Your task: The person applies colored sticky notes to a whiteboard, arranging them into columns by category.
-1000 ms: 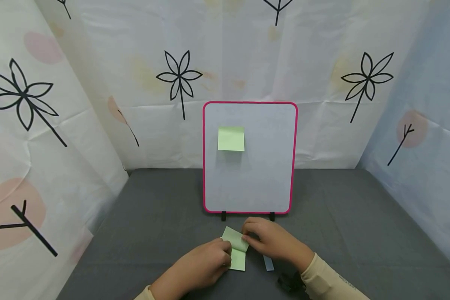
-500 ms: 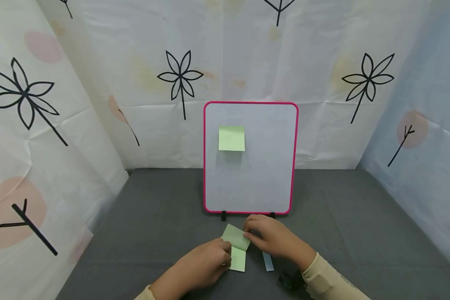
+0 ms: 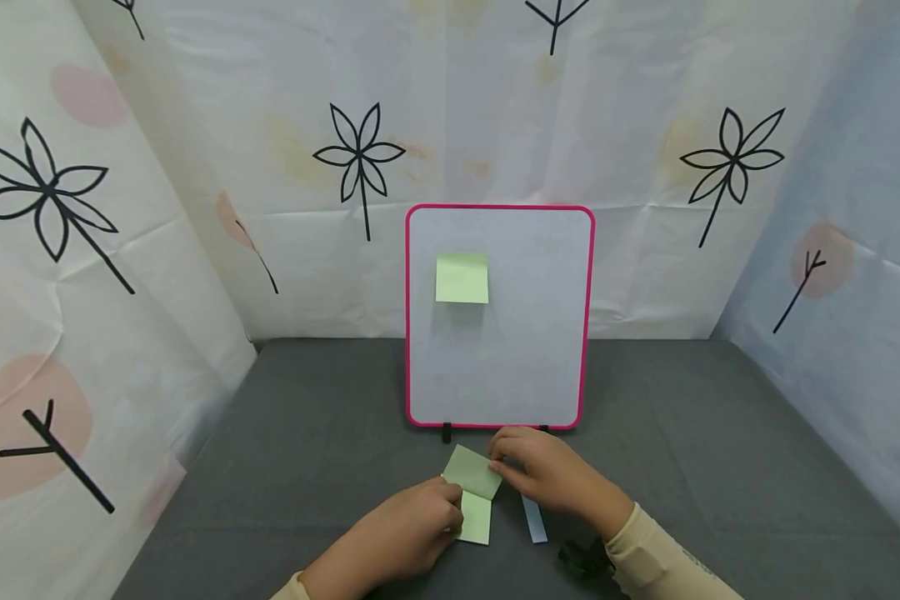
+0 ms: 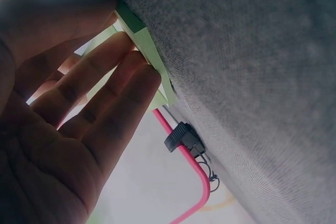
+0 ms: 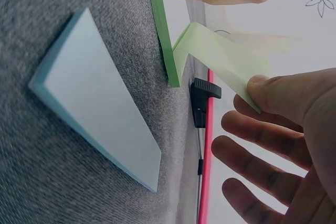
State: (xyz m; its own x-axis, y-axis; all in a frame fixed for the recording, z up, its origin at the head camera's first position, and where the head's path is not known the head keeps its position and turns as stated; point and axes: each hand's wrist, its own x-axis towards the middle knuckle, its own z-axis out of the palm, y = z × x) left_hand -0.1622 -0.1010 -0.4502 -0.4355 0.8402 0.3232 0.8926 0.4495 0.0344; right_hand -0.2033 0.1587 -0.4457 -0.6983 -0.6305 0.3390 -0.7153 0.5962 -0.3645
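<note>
Hands [image 3: 423,521] at green pad [image 3: 477,522] — right [image 3: 543,471] pinches raised sheet [image 3: 470,470] (sleeve print [image 3: 693,561] unreadable)

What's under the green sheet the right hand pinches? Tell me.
The green pad lies under the sheet, on the gray cloth. Its near part shows in the head view; the left hand and sheet cover the rest. What lies beneath the pad is hidden.

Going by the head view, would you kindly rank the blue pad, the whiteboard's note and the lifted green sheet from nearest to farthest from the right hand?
1. Lifted green sheet: pinched by the right hand.
2. Blue pad: on the table, just below the hand in the picture.
3. Green note: on the whiteboard, well behind and to the left.
</note>
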